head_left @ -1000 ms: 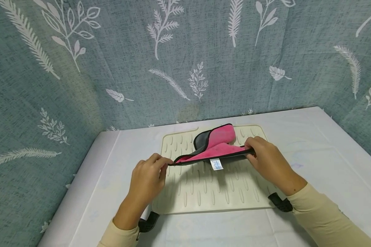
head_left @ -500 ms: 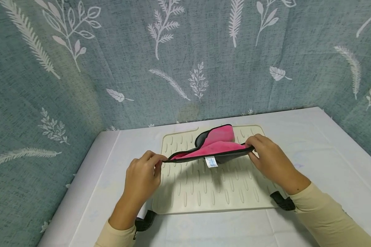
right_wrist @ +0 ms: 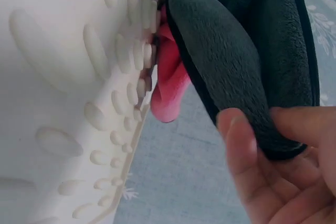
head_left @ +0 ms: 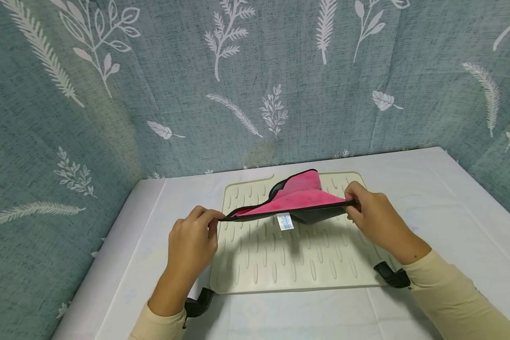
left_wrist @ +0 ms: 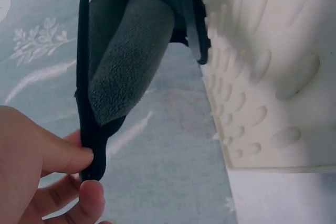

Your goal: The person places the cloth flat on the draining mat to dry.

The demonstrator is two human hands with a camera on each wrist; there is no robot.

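A cleaning cloth, pink on one face and dark grey on the other with black edging, is stretched between both hands above a cream ridged mat. My left hand pinches its left corner between thumb and fingers; the left wrist view shows the grey face of the cloth hanging from there. At the other corner my right hand pinches the edge, and its thumb and fingers press the grey fabric in the right wrist view. A white label hangs from the near edge. The cloth's far part droops folded over the mat's back.
The mat lies on a table with a white cover. A teal leaf-patterned fabric stands behind the table and along both sides. Black straps show under each wrist.
Both hands have moved apart, the left hand leftward and slightly up, the right a little rightward. The cloth's near edge is stretched wider, and its far folded part has opened somewhat.
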